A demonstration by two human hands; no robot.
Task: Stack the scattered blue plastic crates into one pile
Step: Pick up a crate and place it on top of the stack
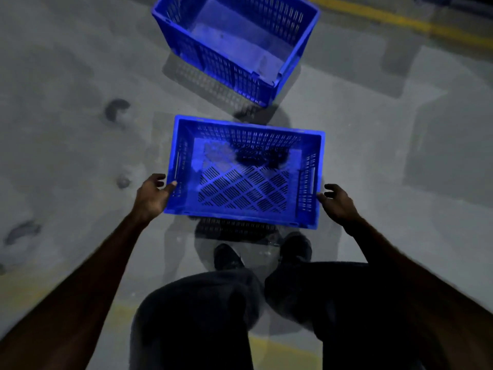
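While both arms reached down from the bottom corners of the view, the near crate (pixel 245 172) sat on the grey floor (pixel 66 76) right in front of the person's dark shoes (pixel 228 256), open side up, its lattice-cut bottom and slotted walls in plain sight. And look at the left hand (pixel 152 196): it was tight against the crate's left end wall, thumb tip touching the rim near the handle slot, fingers loosely curled just outside the wall, not wrapped round anything that could be seen. Over on the other side, the right hand (pixel 337 202) hung just beside the right end wall by the near corner, fingers half curled and spread, a hair off the plastic or barely brushing it; which of the two could not be told through the blur. Neither hand showed a firm grip. Further up, the far crate (pixel 237 46) stood apart from the near one, turned at an angle, deeper-looking, with a solid pale bottom and slotted sides, throwing a patterned shadow onto the floor toward the near crate. A yellow line (pixel 400 20) ran across the top right corner beyond it, and another yellow band (pixel 280 348) crossed the floor beneath the person's dark trouser legs (pixel 200 316). Dark scuff marks (pixel 116 109) dotted the floor off to the left.
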